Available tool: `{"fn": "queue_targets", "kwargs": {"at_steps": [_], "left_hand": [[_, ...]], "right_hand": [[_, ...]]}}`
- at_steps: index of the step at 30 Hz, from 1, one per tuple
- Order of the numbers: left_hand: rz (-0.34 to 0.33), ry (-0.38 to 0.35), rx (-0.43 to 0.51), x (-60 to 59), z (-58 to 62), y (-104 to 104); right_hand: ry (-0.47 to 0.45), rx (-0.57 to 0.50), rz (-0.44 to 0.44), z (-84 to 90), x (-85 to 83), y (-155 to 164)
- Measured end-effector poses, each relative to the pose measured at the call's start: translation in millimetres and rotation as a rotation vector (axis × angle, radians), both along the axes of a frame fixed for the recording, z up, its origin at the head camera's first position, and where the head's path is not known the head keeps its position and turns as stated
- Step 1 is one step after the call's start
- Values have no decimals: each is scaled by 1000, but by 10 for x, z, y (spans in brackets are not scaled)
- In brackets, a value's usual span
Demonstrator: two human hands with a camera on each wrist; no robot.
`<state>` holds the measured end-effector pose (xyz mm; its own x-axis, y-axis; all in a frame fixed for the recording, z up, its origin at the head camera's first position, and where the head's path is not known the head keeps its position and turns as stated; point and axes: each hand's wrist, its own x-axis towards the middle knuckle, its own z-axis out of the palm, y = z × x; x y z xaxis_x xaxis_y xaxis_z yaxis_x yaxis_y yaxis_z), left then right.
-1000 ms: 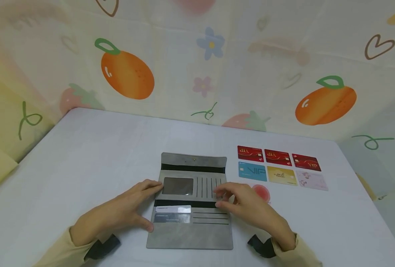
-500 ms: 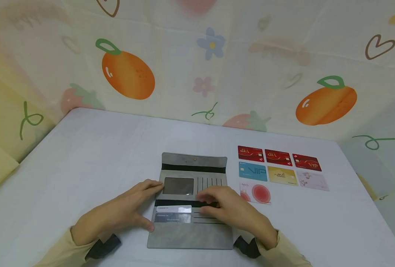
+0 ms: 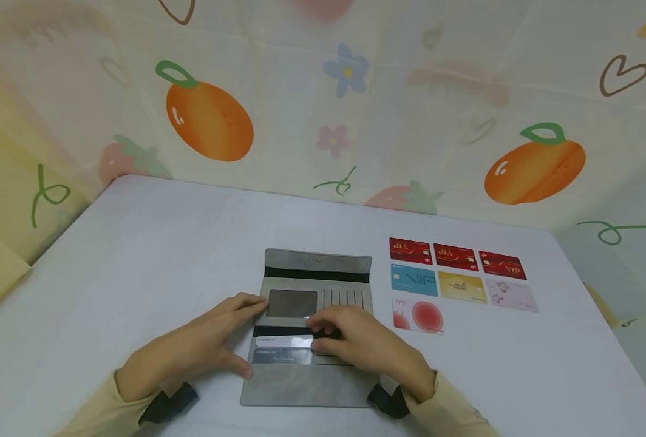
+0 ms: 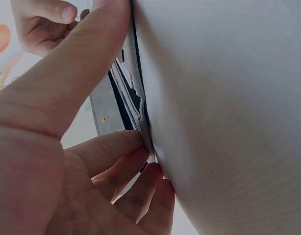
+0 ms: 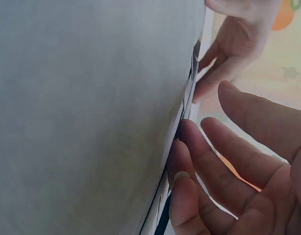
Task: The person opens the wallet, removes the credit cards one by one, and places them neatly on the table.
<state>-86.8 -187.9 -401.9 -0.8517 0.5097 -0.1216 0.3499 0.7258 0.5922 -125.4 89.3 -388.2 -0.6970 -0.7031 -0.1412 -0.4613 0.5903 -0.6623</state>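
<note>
A grey wallet (image 3: 312, 388) lies unfolded on the white table, its long side toward me. A white card (image 3: 283, 342) and a grey-blue card (image 3: 279, 357) sit in slots on the left of its lower half, partly tucked in. My left hand (image 3: 197, 343) rests along the wallet's left edge, fingers at the upper panel, thumb by the lower one. My right hand (image 3: 363, 340) hovers over the wallet's middle, its thumb tip right at the white card's right end. In the right wrist view its thumb (image 5: 258, 115) stands apart from the fingers (image 5: 204, 156).
Right of the wallet lie loose cards: red VIP cards (image 3: 410, 251) in the back row, then a blue card (image 3: 413, 280), a gold card (image 3: 462, 287) and a pale pink card (image 3: 511, 295). A card with a red circle (image 3: 418, 315) lies nearest. A fruit-print curtain (image 3: 301, 121) hangs behind.
My right hand has moved left across the wallet, from its right-hand slots to the white card's end, uncovering the red-circle card. The left hand has stayed in place.
</note>
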Motion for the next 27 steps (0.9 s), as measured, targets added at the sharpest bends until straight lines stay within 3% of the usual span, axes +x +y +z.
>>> {"fn": "queue_targets", "kwargs": {"at_steps": [16, 27], "left_hand": [[-4, 10, 9, -4, 1, -10], [-16, 29, 15, -3, -13, -22]], "right_hand": [[23, 71, 10, 37, 16, -117], [27, -14, 45, -30, -6, -104]]}}
